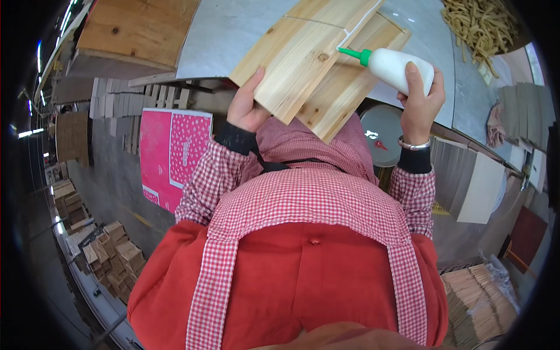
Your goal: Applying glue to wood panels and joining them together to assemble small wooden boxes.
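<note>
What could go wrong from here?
1. The white bead on the wooden piece might smear if the green nozzle drags through it.
2. The wooden piece juts past the table edge over the lap; if the left hand loosens, it could tip or slide.
3. The right hand grips the white bottle with its tip at the wood; a hard squeeze could overflow the edge.

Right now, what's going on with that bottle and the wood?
The person's left hand holds a wooden piece by its edge. The right hand grips a white bottle, tilted sideways, with its green nozzle right by another edge of the wood. A thin white line runs along that edge. Farther right lies a heap of tan strips.
</note>
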`<state>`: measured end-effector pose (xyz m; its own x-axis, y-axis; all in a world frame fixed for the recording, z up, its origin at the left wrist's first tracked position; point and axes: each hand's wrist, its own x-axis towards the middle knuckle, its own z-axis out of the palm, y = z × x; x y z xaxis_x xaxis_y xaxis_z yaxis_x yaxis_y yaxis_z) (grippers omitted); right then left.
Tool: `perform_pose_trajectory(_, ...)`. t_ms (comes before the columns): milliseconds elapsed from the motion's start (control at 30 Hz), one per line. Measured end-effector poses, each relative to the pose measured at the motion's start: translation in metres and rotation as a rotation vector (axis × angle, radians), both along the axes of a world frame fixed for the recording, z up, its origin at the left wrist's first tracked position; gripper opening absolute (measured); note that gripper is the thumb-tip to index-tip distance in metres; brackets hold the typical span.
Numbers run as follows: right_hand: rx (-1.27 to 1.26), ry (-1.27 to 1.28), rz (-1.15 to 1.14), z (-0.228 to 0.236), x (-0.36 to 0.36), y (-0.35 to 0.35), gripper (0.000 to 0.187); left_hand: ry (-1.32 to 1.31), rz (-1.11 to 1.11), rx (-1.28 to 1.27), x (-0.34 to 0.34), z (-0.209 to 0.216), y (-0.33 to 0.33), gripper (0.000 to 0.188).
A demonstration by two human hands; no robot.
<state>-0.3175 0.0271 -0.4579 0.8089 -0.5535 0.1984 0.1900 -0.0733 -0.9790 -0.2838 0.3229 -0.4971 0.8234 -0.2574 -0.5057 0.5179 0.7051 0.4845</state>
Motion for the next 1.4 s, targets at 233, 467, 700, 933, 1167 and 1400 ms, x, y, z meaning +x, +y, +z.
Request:
perform_pose_trajectory(233,-0.017,0.076,0.213,0.015,-0.037,0.034,0.036,-0.053,-0.008,-0.083,0.022,-0.017,0.004,0.049)
perform_pose_trajectory(467,-0.100,-0.021,0.255,0.006,-0.039,0.048,0.036,-0.042,0.088,-0.052,0.029,-0.007,-0.006,0.048)
perform_pose_trajectory(700,-0.141,-0.025,0.309,0.008,-0.042,0.054,0.037,-0.080,0.141,-0.051,0.027,-0.006,-0.008,0.045)
perform_pose_trajectory(933,-0.050,0.061,0.318,-0.006,-0.038,0.042,0.037,-0.234,0.141,-0.035,0.033,-0.010,-0.009,0.046)
perform_pose_trajectory(1167,0.222,-0.224,-0.023,0.029,-0.053,0.009,0.058,-0.292,0.041,-0.081,0.020,0.008,0.004,0.048)
perform_pose_trajectory(1400,0.320,-0.473,-0.341,0.045,-0.072,-0.056,0.059,-0.547,0.023,-0.080,0.051,0.112,-0.039,0.050)
